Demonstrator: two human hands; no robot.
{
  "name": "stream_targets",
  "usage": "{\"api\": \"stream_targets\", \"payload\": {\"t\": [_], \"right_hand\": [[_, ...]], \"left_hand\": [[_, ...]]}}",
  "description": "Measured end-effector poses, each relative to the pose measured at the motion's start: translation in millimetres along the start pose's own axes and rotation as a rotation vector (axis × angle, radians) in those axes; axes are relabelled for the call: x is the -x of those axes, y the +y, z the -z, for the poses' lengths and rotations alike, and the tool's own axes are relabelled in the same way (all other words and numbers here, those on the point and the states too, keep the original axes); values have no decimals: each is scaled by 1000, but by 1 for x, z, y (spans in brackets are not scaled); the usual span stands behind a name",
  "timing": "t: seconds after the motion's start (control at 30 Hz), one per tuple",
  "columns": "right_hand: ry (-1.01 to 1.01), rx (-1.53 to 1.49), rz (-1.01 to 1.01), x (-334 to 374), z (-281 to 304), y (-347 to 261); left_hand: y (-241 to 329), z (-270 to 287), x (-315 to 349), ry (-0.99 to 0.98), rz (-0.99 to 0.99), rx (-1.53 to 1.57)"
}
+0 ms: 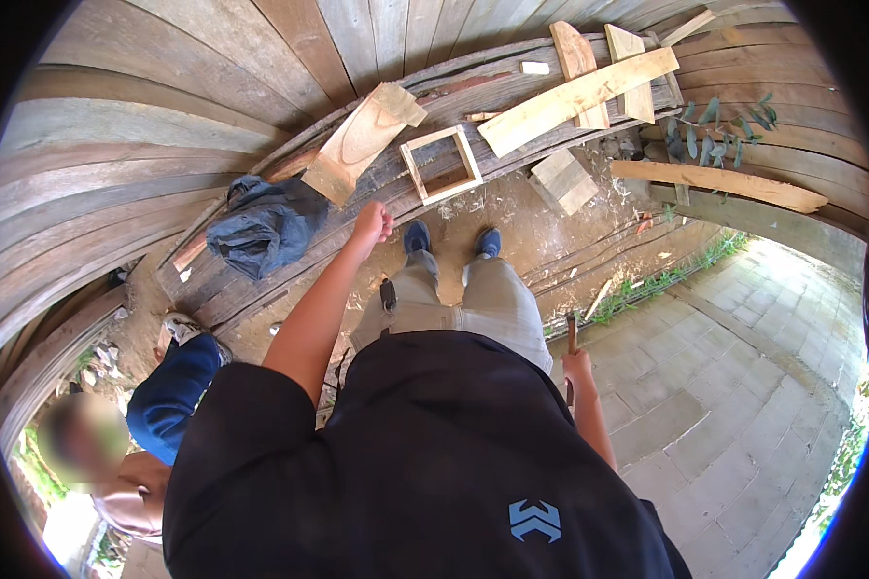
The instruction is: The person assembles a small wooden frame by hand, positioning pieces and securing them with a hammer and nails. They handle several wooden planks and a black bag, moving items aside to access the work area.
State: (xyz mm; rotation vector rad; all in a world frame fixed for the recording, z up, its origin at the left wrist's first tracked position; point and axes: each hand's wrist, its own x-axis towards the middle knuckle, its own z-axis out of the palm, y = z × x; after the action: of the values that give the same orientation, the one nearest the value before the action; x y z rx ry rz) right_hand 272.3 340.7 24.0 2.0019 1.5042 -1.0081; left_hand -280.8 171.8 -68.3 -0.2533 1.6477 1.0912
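Note:
My left hand (370, 225) is closed with its fingers curled, above the near edge of the wooden bench (251, 294). Whatever it may hold is hidden. Just beyond it on the bench lies a small rectangular wooden frame (464, 157), and to its upper left a wide wooden board (362, 140). Down at my right side, my right hand (577, 369) is wrapped round a slim brown tool (572, 335) with a dark end; its exact kind does not show. A dark plastic bag (270, 227) sits crumpled on the bench, left of my left hand.
A long plank (579, 101) lies across shorter boards at the bench's right. On the dirt floor stands a wooden block (564, 181). Another plank (719, 183) is beside leafy twigs (719, 135). A seated person (169, 396) is at lower left; paving (714, 386) spreads right.

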Motion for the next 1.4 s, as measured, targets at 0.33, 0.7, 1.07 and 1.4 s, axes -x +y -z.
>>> {"api": "stream_targets", "payload": {"t": [0.33, 0.7, 1.07, 1.4], "right_hand": [[-65, 92, 191, -69, 47, -62], [-169, 108, 316, -146, 67, -61], [-423, 245, 166, -195, 90, -13], [-327, 175, 176, -188, 83, -54]], "left_hand": [[-9, 20, 75, 111, -151, -195], [8, -78, 135, 128, -275, -83], [0, -100, 152, 175, -276, -48], [11, -112, 161, 168, -263, -94]]}}
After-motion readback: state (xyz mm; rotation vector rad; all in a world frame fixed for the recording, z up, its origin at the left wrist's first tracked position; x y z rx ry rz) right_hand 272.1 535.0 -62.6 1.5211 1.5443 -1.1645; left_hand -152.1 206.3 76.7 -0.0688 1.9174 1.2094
